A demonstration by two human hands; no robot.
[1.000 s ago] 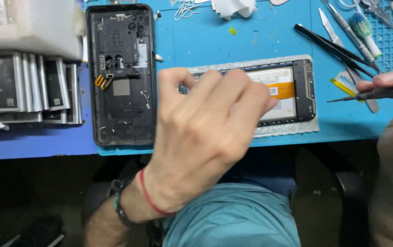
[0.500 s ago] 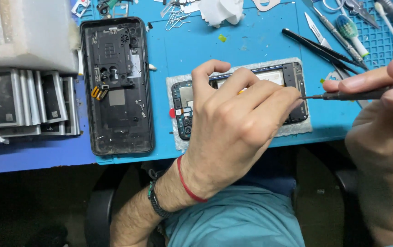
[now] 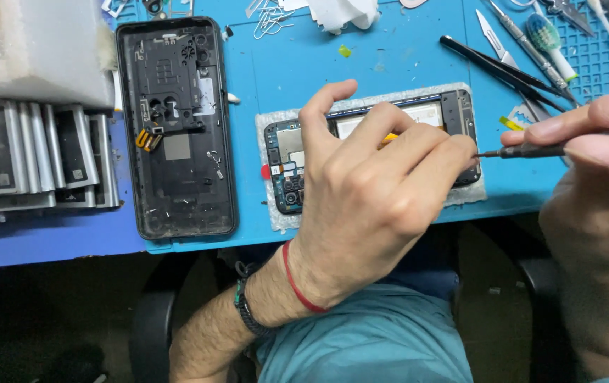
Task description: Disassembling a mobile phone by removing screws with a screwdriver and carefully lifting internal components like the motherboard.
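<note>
An opened phone (image 3: pixel 453 110) lies sideways on a white cloth pad (image 3: pixel 280 213) on the blue mat (image 3: pixel 389 64), its circuit board showing at the left end. My left hand (image 3: pixel 361 191) rests on it, fingers spread and pressing the body down, covering most of its middle. My right hand (image 3: pixel 595 184) pinches a thin dark screwdriver (image 3: pixel 524 150) whose tip meets the phone's right end, next to my left fingertips. A black phone back cover (image 3: pixel 177 128) lies upright to the left, inside face up.
A stack of flat batteries (image 3: pixel 35 156) and a grey foam block (image 3: pixel 35 57) sit at far left. Black tweezers (image 3: pixel 503 71), a scalpel (image 3: pixel 492 32), a brush and swabs lie at top right. Paper clips and a white tissue (image 3: pixel 343 13) lie at the top.
The view has shifted, and my left hand has settled onto the phone. My right hand has brought the screwdriver tip left to the phone's right end.
</note>
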